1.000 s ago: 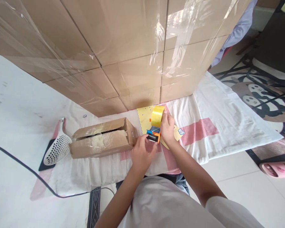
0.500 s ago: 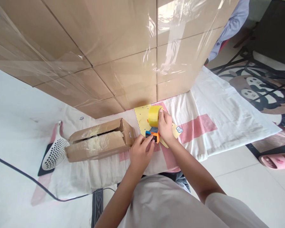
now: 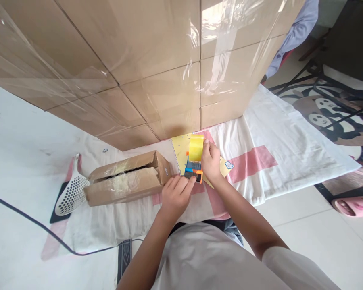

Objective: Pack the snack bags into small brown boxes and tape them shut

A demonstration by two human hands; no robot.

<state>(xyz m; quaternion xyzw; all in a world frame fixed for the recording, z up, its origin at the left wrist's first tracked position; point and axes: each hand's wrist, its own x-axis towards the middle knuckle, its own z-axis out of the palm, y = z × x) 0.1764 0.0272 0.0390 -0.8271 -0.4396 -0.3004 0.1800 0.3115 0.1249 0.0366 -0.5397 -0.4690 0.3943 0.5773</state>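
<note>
A tape dispenser (image 3: 194, 166) with a blue and orange frame carries a roll of yellow tape (image 3: 196, 148). My right hand (image 3: 211, 161) grips it from the right, thumb and fingers at the side of the roll. At the near end, the fingers of my left hand (image 3: 177, 195) are closed at the dispenser's dark front part; exactly what they pinch is partly hidden. Beneath both lies a pale yellow sheet (image 3: 178, 147) with a scalloped edge. Just left of my left hand rests a long cardboard box (image 3: 124, 181), its top flaps slightly apart and tape across them.
A wall of stacked cardboard boxes (image 3: 160, 92) wrapped in clear film rises behind. On the white and pink cloth (image 3: 251, 177), a white perforated skimmer (image 3: 69, 197) lies at left by a black cable (image 3: 33, 221). Another person's sleeve (image 3: 299, 32) shows at upper right.
My left hand has shifted slightly left and down along the dispenser's front end. The dispenser has turned a little, showing more of its blue and dark part. My right hand keeps its grip.
</note>
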